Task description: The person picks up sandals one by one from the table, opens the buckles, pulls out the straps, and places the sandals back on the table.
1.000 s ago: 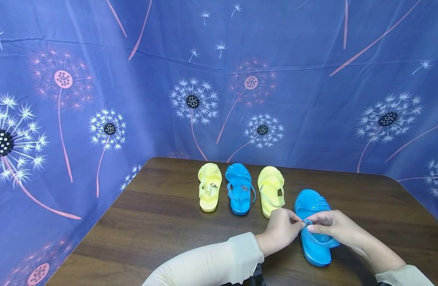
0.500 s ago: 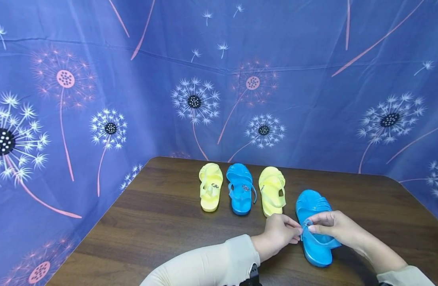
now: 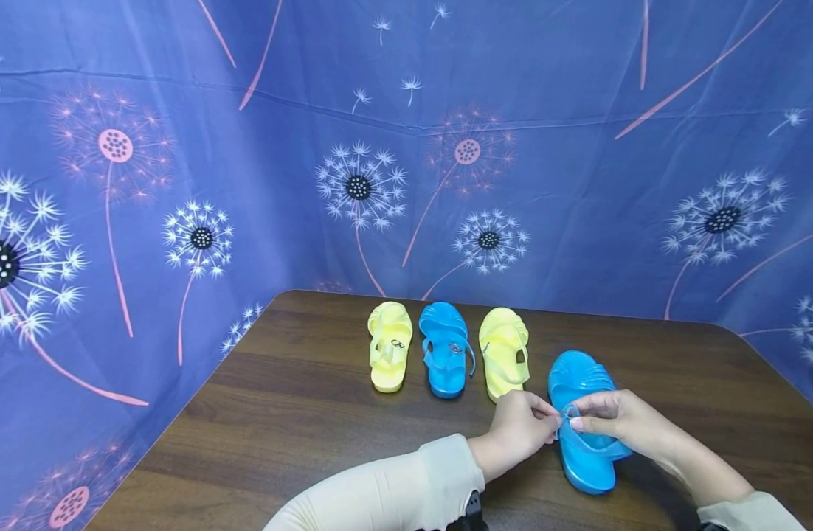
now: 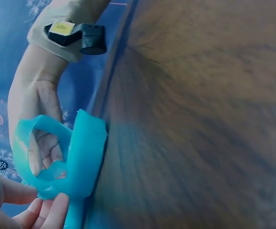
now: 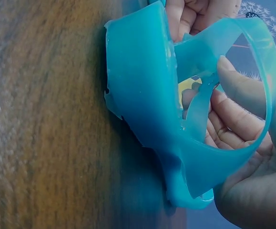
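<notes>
A blue jelly sandal [image 3: 578,375] lies sole down on the table at the right, its toe pointing away. My right hand [image 3: 632,429] reaches over the sandal from the right and pinches its ankle strap near the buckle between thumb and fingers. From the other side my left hand [image 3: 521,429] pinches at the same strap joint, fingertips close to the right ones. In the right wrist view the blue strap [image 5: 266,52] loops round past the thumb. The left wrist view shows the left fingers [image 4: 56,210] at the sandal's side; the buckle is mostly hidden behind fingers.
Three more sandals stand in a row to the left: a yellow one [image 3: 389,348], a blue one [image 3: 445,352] and another yellow one [image 3: 502,346] right beside my left hand. A dandelion-patterned blue cloth [image 3: 280,184] hangs behind the brown wooden table [image 3: 300,435].
My left fingers slid down from the strap joint along the sandal's side, then came slightly back up to it. The right hand kept its pinch, and the sandal stayed in place.
</notes>
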`<state>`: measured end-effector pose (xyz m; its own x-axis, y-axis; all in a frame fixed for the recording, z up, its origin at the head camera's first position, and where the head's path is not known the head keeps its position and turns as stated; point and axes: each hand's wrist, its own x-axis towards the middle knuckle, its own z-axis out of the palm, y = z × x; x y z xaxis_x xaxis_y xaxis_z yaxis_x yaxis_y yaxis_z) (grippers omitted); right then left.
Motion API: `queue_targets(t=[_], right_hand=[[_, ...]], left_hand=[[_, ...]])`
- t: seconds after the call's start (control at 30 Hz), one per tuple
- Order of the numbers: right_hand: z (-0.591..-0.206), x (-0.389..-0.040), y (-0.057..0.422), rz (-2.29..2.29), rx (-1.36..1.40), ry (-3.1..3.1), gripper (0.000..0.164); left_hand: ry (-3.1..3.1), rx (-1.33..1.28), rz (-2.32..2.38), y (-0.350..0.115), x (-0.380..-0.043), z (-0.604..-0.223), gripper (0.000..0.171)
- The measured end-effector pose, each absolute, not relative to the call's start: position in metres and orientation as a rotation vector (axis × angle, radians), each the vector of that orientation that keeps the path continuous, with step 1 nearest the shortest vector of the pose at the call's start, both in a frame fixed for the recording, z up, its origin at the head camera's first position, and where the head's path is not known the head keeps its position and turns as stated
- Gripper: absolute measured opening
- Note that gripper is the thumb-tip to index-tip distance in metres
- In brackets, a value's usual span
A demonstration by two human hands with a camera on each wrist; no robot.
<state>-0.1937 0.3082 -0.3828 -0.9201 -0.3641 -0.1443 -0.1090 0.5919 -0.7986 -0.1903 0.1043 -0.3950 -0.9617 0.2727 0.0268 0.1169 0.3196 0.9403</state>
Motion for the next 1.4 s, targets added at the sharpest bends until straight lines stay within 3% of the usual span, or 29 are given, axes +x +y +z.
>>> queue_targets(t=[0.6,1.0,1.4], right_hand=[[-0.3849,-0.1930,0.3057,-1.273,-0.464,2.494,0.034],[-0.3819,-0.1889,0.3076,-1.250,-0.373,2.534,0.040],[-0.3825,-0.1909,0.3075,-1.254,-0.414,2.521,0.039]], left_hand=[[2.633,0.492,1.563,0.1071,-0.1923,-0.3905,0.008],[2.039,0.087,2.067,0.1127,-0.1837,-0.3946,0.006],[2.026,0.013,2.014,0.1119,-0.1871,-0.3953,0.006]])
